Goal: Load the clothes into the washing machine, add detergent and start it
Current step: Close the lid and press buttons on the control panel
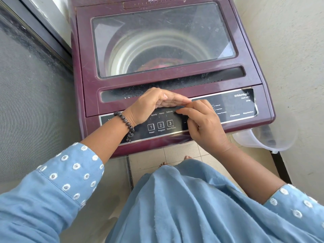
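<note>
Two bare hands are held over the black control panel (233,109) of a maroon top-loading washing machine (171,81), its glass lid shut over reddish clothes (158,64). Left hand (149,105), fingers straight and together, is cupped as a shade; right hand (203,123), loosely curled, touches the panel, gripping nothing. Starting is judged underway; next, the near Start/Pause button (170,123) would be pressed.

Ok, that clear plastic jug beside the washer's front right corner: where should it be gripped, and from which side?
Grip the clear jug around its upper wall just below the rim, coming from the front right, the open side. It seems to lie tilted with its mouth toward the washing machine, and no handle is visible, so a wrap around the body probably suits. Both the left hand and right hand are at the control panel.
</note>
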